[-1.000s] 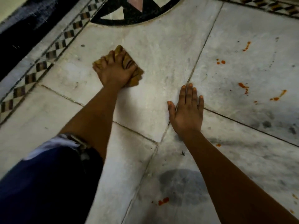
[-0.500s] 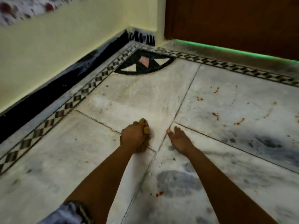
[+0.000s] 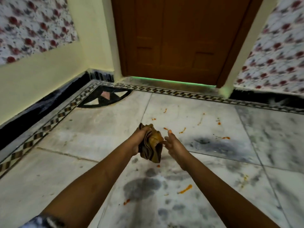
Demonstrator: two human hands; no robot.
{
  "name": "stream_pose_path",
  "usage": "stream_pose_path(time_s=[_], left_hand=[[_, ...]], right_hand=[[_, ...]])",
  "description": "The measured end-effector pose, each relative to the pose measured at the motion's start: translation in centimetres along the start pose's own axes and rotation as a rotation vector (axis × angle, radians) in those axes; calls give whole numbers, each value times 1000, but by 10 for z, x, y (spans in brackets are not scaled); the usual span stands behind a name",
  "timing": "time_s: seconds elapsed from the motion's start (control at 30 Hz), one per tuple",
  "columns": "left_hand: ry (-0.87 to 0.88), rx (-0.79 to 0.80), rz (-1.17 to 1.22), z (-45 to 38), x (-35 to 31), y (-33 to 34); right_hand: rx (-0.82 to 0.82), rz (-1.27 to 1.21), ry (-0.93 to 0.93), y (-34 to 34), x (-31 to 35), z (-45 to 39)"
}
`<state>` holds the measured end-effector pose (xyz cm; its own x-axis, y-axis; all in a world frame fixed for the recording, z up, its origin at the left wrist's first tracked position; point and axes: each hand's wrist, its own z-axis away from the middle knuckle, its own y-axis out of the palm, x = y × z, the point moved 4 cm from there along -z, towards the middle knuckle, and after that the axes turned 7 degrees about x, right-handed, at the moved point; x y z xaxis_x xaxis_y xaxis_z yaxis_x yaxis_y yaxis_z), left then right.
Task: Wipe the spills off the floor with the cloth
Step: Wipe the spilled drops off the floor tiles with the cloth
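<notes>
Now my left hand grips the bunched cloth mid-frame; my right hand, fingers spread, touches it above the spills.

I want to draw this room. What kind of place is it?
Probably a room inside a home, in a corner by a doorway. A brown wooden door stands shut, the marble floor has a patterned border, and floral wallpaper covers the walls.

Two bare forearms, no rings or wristwear visible, left upper arm in short blue-and-white patterned sleeve at seven o'clock
</notes>
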<state>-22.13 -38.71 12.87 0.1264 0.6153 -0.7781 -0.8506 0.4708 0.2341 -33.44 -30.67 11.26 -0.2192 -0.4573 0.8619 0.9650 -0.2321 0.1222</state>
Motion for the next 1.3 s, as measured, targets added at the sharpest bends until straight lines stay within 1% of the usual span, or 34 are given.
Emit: stream_pose_path(time_s=[0.07,0.13,0.17,0.23,0.3,0.4,0.5,0.57,0.63,0.7,0.8,0.87,0.97,1.07,1.17,1.3], left_hand=[[0,-17,-105,0,-11,19],[-8,-4,-108,-3,-15,32],[-13,19,-78,-4,-13,40],[-24,68,-20,-7,-6,53],[-32,116,-35,-8,4,62],[-47,141,-223,-10,24,67],[-57,88,-379,-8,45,72],[-75,79,-370,-5,57,77],[-102,115,-260,0,66,84],[-67,121,-171,4,69,85],[1,48,-132,4,61,74],[5,7,-90,6,53,64],[-50,-63,-49,16,38,44],[-70,-76,-41,30,16,28],[-21,-100,-91,42,-6,17],[84,-233,-326,49,-30,13]], right_hand=[[-7,-207,-21,-14,6,4],[-20,-313,-29,-21,10,7],[-43,-327,-36,-28,10,8],[-105,-272,-54,-42,5,11],[-148,-241,-98,-55,-3,14],[-191,-310,-143,-73,-18,20],[-201,-323,-132,-81,-25,28],[-189,-328,-125,-81,-26,29],[-166,-342,-130,-81,-21,30],[-123,-365,-141,-81,-15,29],[-37,-382,-175,-79,-7,29],[-13,-404,-194,-79,-2,27],[-73,-431,-171,-84,-1,21],[-171,-401,-84,-93,-8,19],[-204,-395,-78,-101,-14,19],[-251,-328,-49,-102,-25,19]])
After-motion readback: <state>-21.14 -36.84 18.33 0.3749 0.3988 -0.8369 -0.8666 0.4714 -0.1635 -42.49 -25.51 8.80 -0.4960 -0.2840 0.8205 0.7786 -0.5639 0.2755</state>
